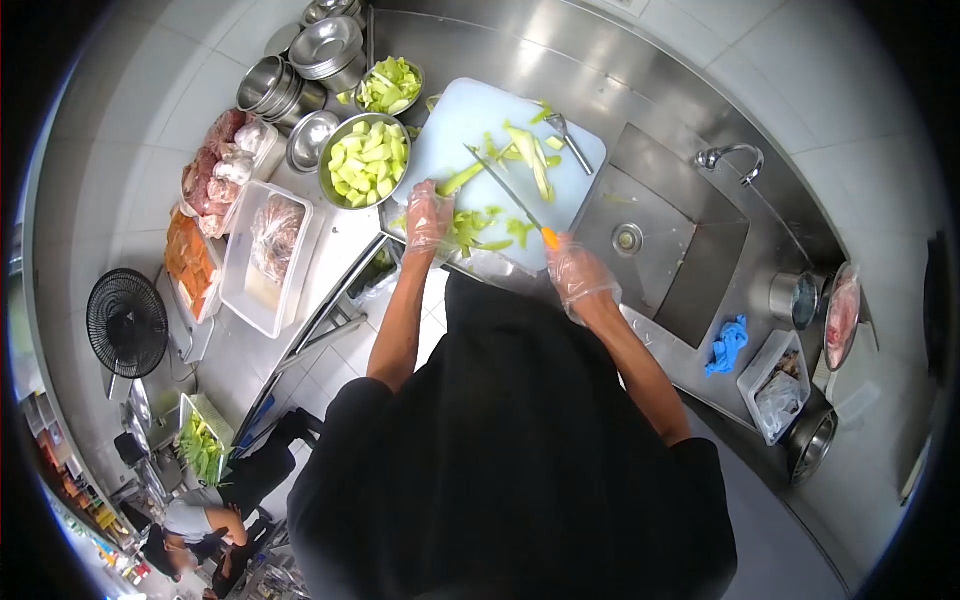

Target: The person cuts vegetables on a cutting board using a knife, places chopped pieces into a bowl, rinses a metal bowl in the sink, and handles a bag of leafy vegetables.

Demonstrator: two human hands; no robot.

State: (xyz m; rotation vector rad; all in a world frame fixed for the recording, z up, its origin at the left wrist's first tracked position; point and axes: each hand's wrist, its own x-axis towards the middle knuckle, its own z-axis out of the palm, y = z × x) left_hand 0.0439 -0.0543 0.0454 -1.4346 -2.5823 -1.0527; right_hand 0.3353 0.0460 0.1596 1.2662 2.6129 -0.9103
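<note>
My left hand (430,217), in a clear plastic glove, is closed at the left side of a white cutting board (430,150). Its fingers grip one end of a pale green vegetable stem (461,179). My gloved right hand (582,272) is wrapped round the orange handle of a knife (510,194). The blade points up and left across the board, its tip near the stem. Green peelings (466,230) lie scattered between my hands. Beyond the blade are a longer pale green piece (530,160) and a metal peeler (570,143).
Left of the board stand a bowl of cut green chunks (366,162), a bowl of peelings (390,87) and stacked metal bowls (327,48). A plastic tub (262,300) holds wrapped meat. A sink (690,250) adjoins on the right. Another person (205,518) is at lower left.
</note>
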